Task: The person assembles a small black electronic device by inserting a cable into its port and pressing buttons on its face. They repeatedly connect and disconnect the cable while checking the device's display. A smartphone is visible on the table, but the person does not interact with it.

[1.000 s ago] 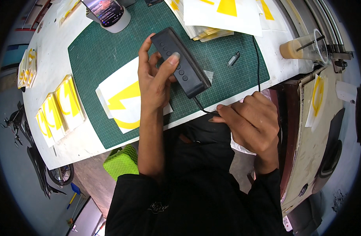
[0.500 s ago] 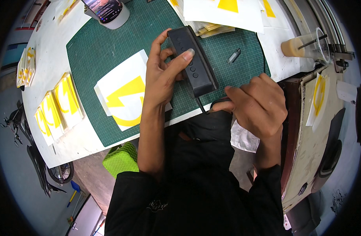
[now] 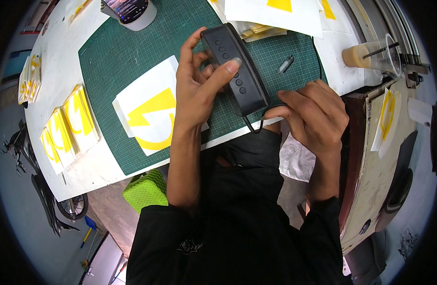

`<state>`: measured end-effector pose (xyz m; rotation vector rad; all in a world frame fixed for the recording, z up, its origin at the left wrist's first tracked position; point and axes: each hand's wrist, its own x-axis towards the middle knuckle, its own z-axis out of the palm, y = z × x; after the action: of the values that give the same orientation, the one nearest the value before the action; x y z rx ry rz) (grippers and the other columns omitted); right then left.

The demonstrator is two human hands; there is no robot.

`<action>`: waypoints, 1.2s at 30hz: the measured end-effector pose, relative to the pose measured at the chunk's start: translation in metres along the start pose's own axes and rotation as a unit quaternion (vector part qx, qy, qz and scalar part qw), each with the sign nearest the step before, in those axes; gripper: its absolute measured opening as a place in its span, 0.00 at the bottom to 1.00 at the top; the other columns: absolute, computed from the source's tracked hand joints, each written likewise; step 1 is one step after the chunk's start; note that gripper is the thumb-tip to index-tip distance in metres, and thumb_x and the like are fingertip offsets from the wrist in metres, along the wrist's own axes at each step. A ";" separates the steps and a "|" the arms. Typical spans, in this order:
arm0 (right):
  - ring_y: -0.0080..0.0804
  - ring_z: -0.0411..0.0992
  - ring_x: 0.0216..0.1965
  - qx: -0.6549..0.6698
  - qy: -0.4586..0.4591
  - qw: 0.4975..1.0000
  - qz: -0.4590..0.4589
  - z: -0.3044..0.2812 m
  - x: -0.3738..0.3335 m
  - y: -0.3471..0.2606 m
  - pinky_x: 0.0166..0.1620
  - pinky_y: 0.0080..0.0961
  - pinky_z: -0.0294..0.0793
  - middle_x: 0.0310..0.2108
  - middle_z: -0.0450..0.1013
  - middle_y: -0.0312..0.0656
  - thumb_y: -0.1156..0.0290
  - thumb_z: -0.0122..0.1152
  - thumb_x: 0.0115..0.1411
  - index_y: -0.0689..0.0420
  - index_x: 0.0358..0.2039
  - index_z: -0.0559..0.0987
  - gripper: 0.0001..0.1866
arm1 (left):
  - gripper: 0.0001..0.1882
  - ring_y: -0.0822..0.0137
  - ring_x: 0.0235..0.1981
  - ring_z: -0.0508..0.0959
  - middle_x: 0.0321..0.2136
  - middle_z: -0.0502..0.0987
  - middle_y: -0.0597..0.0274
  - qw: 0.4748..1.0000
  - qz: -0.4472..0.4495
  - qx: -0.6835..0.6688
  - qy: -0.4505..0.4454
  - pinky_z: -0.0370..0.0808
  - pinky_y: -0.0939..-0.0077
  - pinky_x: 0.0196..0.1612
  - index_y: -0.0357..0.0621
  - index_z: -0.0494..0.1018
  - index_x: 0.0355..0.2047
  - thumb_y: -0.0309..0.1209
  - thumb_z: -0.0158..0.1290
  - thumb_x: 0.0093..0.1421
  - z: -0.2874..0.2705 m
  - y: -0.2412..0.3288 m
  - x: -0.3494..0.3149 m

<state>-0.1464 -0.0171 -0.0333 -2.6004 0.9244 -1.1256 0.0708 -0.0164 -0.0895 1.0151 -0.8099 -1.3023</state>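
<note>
My left hand [image 3: 198, 88] holds a black oblong portable speaker [image 3: 242, 80] tilted over the table, its thumb on the face with a row of round buttons. A thin black cord [image 3: 250, 126] comes from the speaker's near end and bends in a loop. The cord's other part runs to my right hand [image 3: 318, 114], which pinches it between thumb and forefinger beside that end. Beneath lies a green cutting mat [image 3: 156, 47], with a white sheet bearing yellow shapes [image 3: 154, 111] left of my left forearm. A small capped pen or blade [image 3: 285, 64] rests right of the speaker.
Stacks of yellow-printed packets [image 3: 78, 116] stand at the table's left. A phone [image 3: 128, 8] leans on a white round holder at the back. White and yellow sheets [image 3: 271, 19] are piled far right of it. A plastic cup with a drink [image 3: 359, 56] lies near the right edge.
The speaker has turned slightly and its near end has shifted right. My right hand has risen a little, and more of the cord's loop shows between it and the speaker.
</note>
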 end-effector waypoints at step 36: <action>0.26 0.67 0.19 0.061 0.064 0.994 0.067 0.011 -0.016 -0.001 0.23 0.25 0.62 0.19 0.72 0.35 0.74 0.78 0.41 0.61 0.30 0.85 0.13 | 0.43 0.58 0.48 0.80 0.46 0.73 0.47 0.999 0.041 -0.003 0.027 0.82 0.68 0.48 0.38 0.53 0.68 0.26 0.64 0.57 0.008 -0.002 -0.009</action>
<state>-0.1465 -0.0078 -0.0504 -2.3545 1.0058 -1.2804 0.0619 -0.0087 -0.0876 0.9979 -0.7971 -1.2024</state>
